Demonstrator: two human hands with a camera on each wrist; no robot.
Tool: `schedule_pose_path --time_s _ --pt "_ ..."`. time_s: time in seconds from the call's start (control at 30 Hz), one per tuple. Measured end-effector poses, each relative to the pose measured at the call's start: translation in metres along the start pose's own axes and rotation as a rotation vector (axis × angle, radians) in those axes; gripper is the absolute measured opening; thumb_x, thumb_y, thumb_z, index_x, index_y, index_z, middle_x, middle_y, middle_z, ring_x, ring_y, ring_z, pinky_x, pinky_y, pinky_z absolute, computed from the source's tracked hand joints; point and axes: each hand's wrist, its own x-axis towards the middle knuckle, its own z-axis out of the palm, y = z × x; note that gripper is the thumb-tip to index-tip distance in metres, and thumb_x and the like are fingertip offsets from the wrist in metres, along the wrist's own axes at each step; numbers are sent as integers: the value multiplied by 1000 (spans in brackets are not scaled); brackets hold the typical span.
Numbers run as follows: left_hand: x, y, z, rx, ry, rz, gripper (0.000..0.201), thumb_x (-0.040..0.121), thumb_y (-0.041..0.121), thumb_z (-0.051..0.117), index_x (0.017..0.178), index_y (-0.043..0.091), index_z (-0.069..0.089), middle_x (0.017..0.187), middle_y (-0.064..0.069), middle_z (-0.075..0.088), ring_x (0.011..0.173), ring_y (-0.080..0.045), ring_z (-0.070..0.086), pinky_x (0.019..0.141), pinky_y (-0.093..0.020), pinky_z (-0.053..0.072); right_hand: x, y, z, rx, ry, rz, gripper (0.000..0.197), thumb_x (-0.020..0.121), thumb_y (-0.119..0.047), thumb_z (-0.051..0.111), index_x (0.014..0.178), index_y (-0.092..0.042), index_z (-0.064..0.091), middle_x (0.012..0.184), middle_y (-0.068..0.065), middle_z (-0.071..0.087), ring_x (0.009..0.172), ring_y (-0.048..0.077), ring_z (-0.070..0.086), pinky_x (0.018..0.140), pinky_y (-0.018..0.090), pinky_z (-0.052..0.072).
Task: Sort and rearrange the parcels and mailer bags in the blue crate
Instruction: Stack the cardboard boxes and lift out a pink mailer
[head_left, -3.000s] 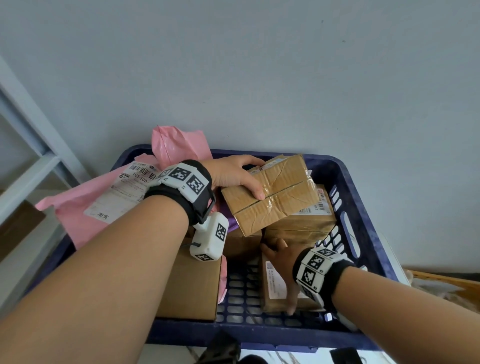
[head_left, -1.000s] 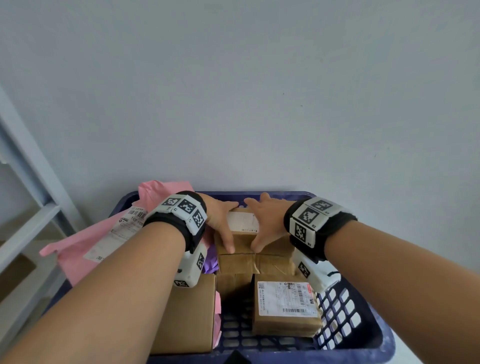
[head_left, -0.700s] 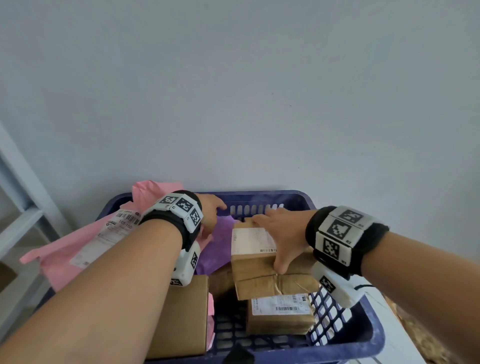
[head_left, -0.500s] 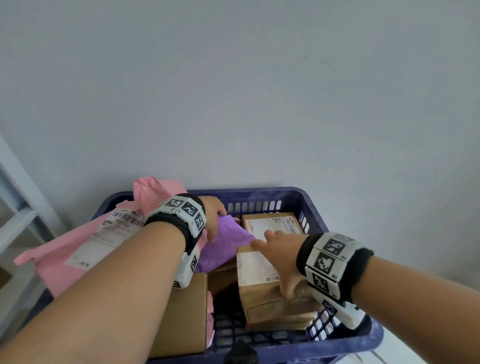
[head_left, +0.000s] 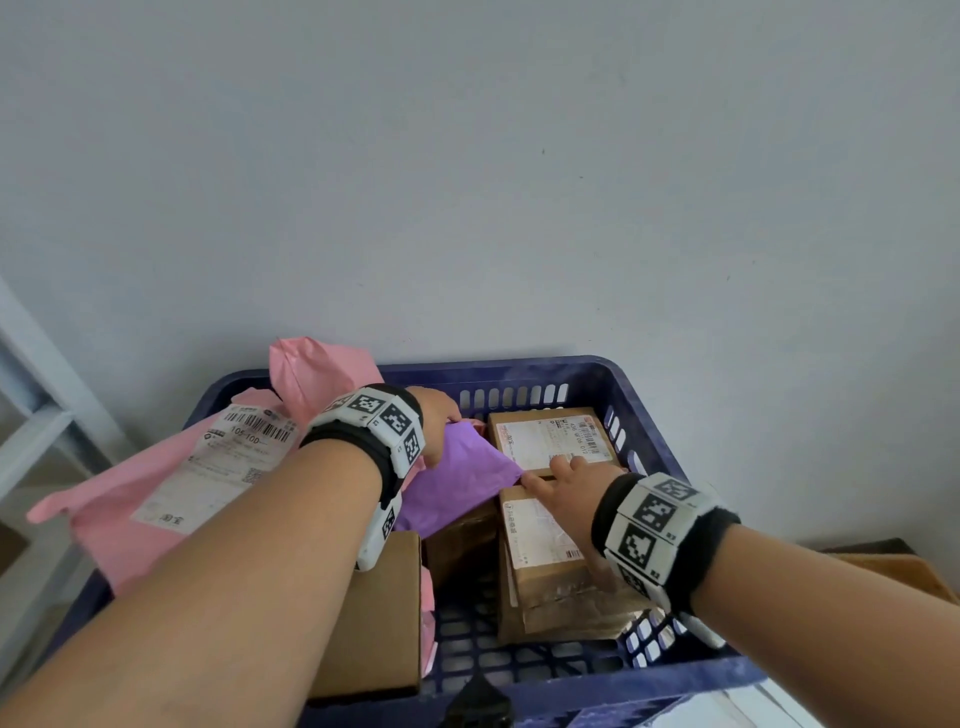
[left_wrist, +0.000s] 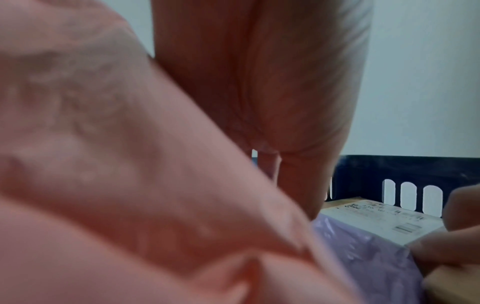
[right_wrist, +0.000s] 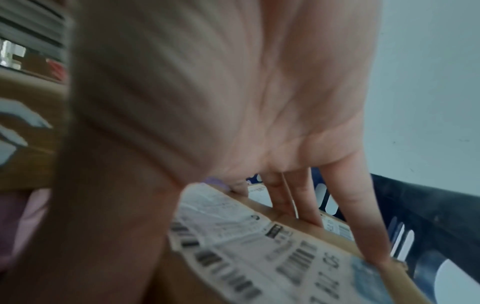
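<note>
Head view: our left hand (head_left: 434, 421) pinched the purple mailer bag (head_left: 457, 486) in the blue crate (head_left: 524, 371); beside that grip, our right hand (head_left: 571, 493) lay flat-fingered on a labelled parcel (head_left: 545, 551).

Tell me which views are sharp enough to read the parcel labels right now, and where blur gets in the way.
Head view: sharp and evenly lit, no glare; the pink mailer bag label's barcode shows clearly. Left wrist view: the pink bag is an out-of-focus mass filling the left; only the far box is fairly crisp. Right wrist view: motion-smeared, the right hand streaked, the label beneath unreadable.
</note>
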Motion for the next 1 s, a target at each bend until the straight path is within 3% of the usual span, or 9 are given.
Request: schedule_pose_path --time_s 0.2,0.3,0.4,0.5,0.6,0.7,0.83,0.93,1.0 --pt "4 -5 1 1 43 -11 67 84 13 67 145 19 42 143 -3 51 126 -23 52 102 -33 47 4 -8 10 73 69 36 115 73 -23 81 153 -19 -1 151 17 20 139 36 24 106 51 38" --pt "6 -3 1 -2 13 5 80 84 13 67 152 26 28 151 -2 41 133 -24 45 105 -35 45 3 -6 10 -21 209 -39 95 72 -29 81 146 -10 23 137 14 39 126 30 40 95 42 46" --pt "10 2 1 90 -43 27 55 84 17 67 136 19 49 126 -4 58 110 -25 57 95 -35 51 7 -9 10 -45 221 -102 82 66 -36 85 130 -10 41 115 9 58 101 25 60 75 36 49" --pt "11 3 3 133 -36 8 33 82 21 69 113 15 59 111 -7 63 88 -21 56 78 -32 49 10 -6 9 57 98 -93 79 72 -33 82 135 -11 39 122 8 60 108 27 60 86 36 50" --pt "11 -1 2 163 23 -13 11 76 17 66 83 20 58 97 -5 63 83 -23 59 69 -33 48 10 4 9 166 33 -93 90 60 -55 82 131 -19 40 121 4 58 108 24 57 90 39 50" --pt "4 -12 -7 197 97 -34 15 71 23 61 63 22 49 79 -1 57 73 -22 56 61 -29 44 10 9 0 214 68 -88 69 68 -65 70 114 -16 56 109 2 64 99 21 60 87 35 50" --pt "-11 -38 -17 77 224 -103 26 66 44 66 65 21 54 77 1 59 72 -19 56 64 -26 42 10 5 -27 292 339 -135 31 89 -44 58 103 -16 58 105 3 64 94 19 59 76 27 43" --pt "-24 -54 -16 -34 305 -142 46 71 56 69 61 19 44 66 2 48 66 -19 48 60 -27 33 17 -4 -37 302 389 -177 29 88 -36 59 111 -17 59 106 2 65 96 20 60 74 27 43" --pt "-30 -62 -13 -86 340 -171 40 81 52 65 65 21 46 68 3 49 70 -21 50 65 -29 37 26 -13 -38 282 355 -191 32 86 -35 62 112 -16 60 108 3 66 97 22 62 78 30 48"
